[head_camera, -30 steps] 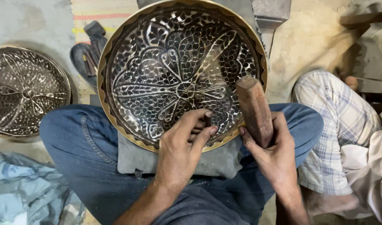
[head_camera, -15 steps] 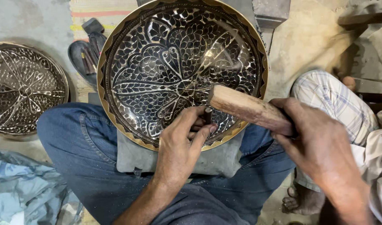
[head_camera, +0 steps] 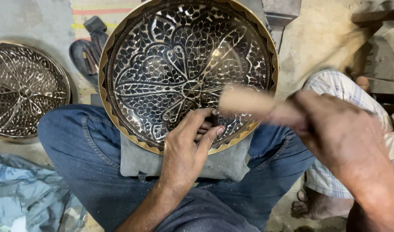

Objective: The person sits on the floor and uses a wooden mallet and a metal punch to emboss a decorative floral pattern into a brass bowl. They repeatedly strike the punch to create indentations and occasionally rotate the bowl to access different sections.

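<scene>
Large engraved brass tray propped on the lap, lower rim on grey cloth; right hand closed round blurred wooden mallet above tray's lower right edge; left hand pinching small dark punch on tray's lower edge.
</scene>
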